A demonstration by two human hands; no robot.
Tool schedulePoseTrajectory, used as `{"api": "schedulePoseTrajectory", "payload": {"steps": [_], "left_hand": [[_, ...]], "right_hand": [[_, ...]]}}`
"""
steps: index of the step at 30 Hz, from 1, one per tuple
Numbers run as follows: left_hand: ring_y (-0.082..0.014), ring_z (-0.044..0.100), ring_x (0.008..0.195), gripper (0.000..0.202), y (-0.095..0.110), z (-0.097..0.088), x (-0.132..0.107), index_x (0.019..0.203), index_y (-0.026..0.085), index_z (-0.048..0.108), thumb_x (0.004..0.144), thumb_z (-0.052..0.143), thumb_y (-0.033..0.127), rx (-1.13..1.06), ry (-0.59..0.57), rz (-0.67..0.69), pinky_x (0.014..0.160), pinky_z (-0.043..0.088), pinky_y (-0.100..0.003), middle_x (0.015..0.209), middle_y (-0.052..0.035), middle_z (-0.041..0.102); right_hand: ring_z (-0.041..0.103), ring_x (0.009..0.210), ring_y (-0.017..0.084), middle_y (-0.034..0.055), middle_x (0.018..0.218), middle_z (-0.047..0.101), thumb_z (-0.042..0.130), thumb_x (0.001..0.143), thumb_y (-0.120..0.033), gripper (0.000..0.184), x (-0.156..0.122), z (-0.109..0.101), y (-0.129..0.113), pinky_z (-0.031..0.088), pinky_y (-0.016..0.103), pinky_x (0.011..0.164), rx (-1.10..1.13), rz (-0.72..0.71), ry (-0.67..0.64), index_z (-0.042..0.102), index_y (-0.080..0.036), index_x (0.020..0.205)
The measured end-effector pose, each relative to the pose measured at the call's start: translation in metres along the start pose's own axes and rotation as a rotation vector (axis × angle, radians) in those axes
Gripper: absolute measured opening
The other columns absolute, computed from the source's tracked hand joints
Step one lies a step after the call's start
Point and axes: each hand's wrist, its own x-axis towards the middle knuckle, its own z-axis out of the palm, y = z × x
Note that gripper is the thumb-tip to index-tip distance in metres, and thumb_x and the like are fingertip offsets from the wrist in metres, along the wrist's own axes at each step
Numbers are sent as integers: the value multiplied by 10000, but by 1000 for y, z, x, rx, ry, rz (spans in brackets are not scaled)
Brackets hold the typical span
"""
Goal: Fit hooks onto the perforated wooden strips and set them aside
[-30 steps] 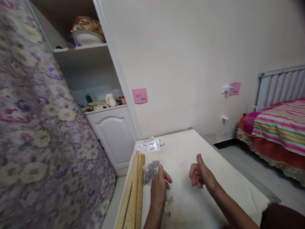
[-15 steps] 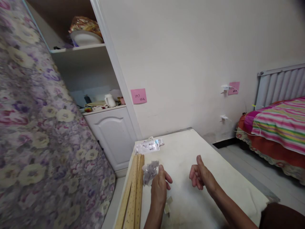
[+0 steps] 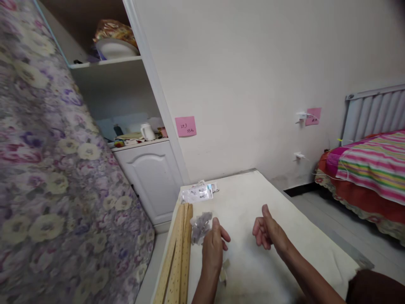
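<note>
Over the near half of a pale-covered table (image 3: 243,198), seen from the head camera, two bare hands hover well apart with their thumbs up. The left hand (image 3: 215,245) is half open, its fingers loosely bent and nothing visible in its grasp. Just to its left lies a clear plastic bag of small greyish pieces (image 3: 201,228); whether the hand touches it, I cannot tell. A few small pale pieces (image 3: 223,270) lie on the near side of that hand, partly hidden by it. The right hand (image 3: 265,230) is also half open, fingers curled inward, no object to be seen in it, with bare tabletop around it. Along the table's left edge, left of the bag, perforated wooden strips (image 3: 179,253) lie side by side, running from near to far. Beyond their far ends sits some clear flat packaging (image 3: 196,193). A pink note (image 3: 185,126) is stuck to the far wall, a floral curtain (image 3: 63,169) hangs at the left, and a bed with a striped cover (image 3: 376,164) stands at the far right.
</note>
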Motion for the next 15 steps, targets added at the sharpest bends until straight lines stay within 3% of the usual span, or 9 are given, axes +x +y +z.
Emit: {"api": "schedulePoseTrajectory", "payload": {"steps": [9, 12, 15], "left_hand": [[-180, 554, 522, 673, -4, 0, 4, 595, 206, 575, 907, 157, 631, 33, -3, 52, 558, 399, -282, 454, 3, 526], [-176, 572, 595, 480, -12, 2, -1, 696, 208, 580, 916, 307, 535, 88, -17, 157, 602, 410, -278, 572, 8, 574], [-187, 593, 710, 254, -29, 0, -12, 790, 209, 597, 861, 467, 416, 127, -20, 183, 673, 428, -283, 750, -14, 636]], "right_hand": [[392, 288, 61, 10, 385, 551, 145, 829, -768, 786, -3, 2, -6, 232, 194, 356, -29, -43, 4, 549, -161, 535], [417, 329, 67, -7, 432, 565, 295, 857, -706, 661, -6, 3, 1, 283, 203, 387, -64, -148, 16, 566, -165, 591], [432, 354, 77, -22, 476, 572, 431, 827, -670, 544, -7, 4, 26, 298, 211, 397, -150, -157, -23, 564, -173, 651]]}}
